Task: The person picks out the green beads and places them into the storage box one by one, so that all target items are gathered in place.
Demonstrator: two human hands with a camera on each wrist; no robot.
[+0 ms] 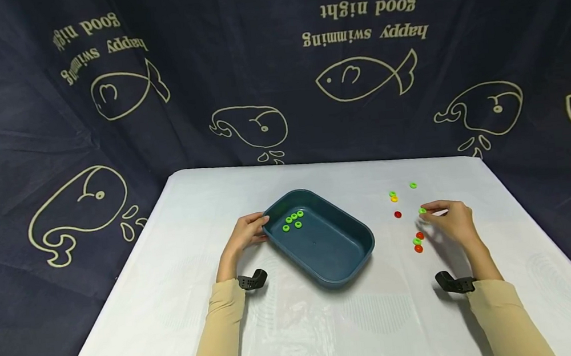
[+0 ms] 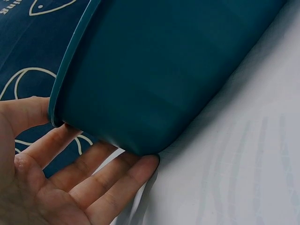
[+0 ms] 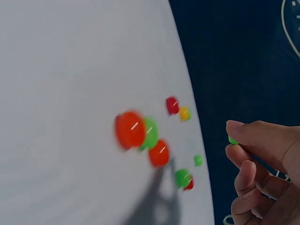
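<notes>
A dark teal plastic basin (image 1: 331,254) stands at an angle on the white table. Several green ring-shaped beads (image 1: 294,216) lie inside, toward its far left end. My left hand (image 1: 243,235) holds the basin's left corner; in the left wrist view the thumb (image 2: 28,112) is at the rim and the fingers (image 2: 105,180) spread along the outer wall. Off to the right, my right hand (image 1: 452,220) pinches one small green bead (image 3: 233,140) between thumb and index finger, raised over the table. The other right fingers are curled inward.
Loose beads lie between the basin and my right hand: a red bead (image 1: 398,214), a yellow bead (image 1: 394,198) touching a green one, a far green bead (image 1: 413,185), and a red-green-red row (image 1: 417,241). A dark printed curtain (image 1: 275,76) hangs behind the white table (image 1: 176,326).
</notes>
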